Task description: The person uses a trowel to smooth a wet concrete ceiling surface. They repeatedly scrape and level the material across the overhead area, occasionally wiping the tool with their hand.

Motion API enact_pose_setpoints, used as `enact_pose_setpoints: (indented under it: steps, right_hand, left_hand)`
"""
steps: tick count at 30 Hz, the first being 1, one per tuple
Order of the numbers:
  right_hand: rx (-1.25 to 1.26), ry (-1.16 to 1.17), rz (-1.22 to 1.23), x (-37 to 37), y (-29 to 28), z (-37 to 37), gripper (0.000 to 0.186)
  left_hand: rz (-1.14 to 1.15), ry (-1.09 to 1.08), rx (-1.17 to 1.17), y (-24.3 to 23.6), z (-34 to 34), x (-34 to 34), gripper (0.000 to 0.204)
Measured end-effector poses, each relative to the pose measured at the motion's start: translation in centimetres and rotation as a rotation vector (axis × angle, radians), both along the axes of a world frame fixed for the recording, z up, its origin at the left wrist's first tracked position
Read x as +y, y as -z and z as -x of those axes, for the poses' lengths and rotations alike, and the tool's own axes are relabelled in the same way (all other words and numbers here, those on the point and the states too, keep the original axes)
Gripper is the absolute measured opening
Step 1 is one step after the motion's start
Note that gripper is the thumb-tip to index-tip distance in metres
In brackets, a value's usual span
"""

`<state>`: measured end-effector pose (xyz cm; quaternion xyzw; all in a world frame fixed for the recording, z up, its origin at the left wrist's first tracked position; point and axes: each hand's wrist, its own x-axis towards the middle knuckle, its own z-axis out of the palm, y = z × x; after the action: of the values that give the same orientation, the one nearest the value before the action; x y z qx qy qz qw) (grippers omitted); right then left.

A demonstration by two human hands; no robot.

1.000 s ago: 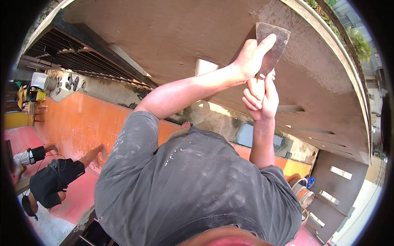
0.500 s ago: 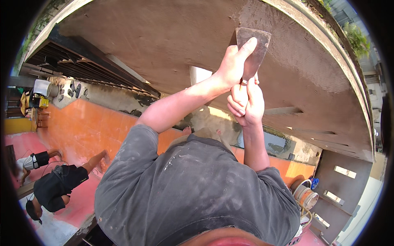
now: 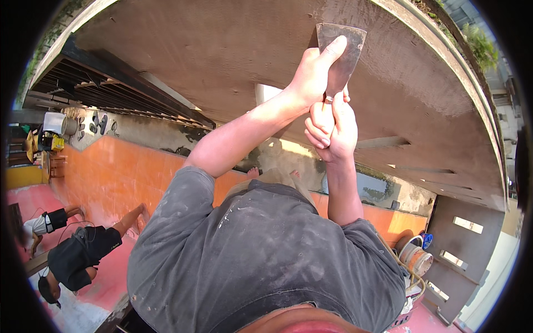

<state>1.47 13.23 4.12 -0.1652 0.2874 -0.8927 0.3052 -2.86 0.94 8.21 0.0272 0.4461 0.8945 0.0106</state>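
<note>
A wide, worn metal putty knife [image 3: 351,60] is held up against the brown-grey wall [image 3: 211,50] in front of me, its broad edge pointing upward. My left hand [image 3: 312,76] grips the blade, the thumb pressed flat on its face and the other fingers mostly hidden behind it. Lower down, my right hand [image 3: 340,130] is closed around the handle, with its fingers curled. Whether the blade's edge touches the wall, I cannot tell.
Narrow slots [image 3: 383,142] pierce the wall. A dark slatted gate [image 3: 122,89] stands left. Two people [image 3: 80,255] are at lower left on the pink floor, beside orange floor [image 3: 122,161]. A bucket [image 3: 416,260] sits at lower right.
Both hands have moved a little upward along the wall, carrying the putty knife with them. The grip looks the same.
</note>
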Motion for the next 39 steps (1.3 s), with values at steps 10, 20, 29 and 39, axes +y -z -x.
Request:
enact_pose_setpoints:
  steps: [10, 20, 29, 39]
  right_hand:
    - [-0.048, 0.066, 0.021, -1.1, -1.4, -1.0, 0.025]
    - [0.021, 0.051, -0.022, -1.1, -1.0, 0.0, 0.024]
    - [0.004, 0.031, -0.015, -1.7, -2.1, 0.6, 0.03]
    - [-0.082, -0.019, 0.009, 0.2, 0.5, -0.9, 0.029]
  left_hand:
    - [0.032, 0.018, -0.012, -0.6, 0.0, -0.7, 0.052]
    - [0.054, 0.013, 0.054, -0.6, 0.6, -0.8, 0.05]
    - [0.027, -0.003, 0.087, -1.6, 1.0, -1.7, 0.053]
    - [-0.059, 0.061, 0.006, 1.0, -1.1, -1.2, 0.05]
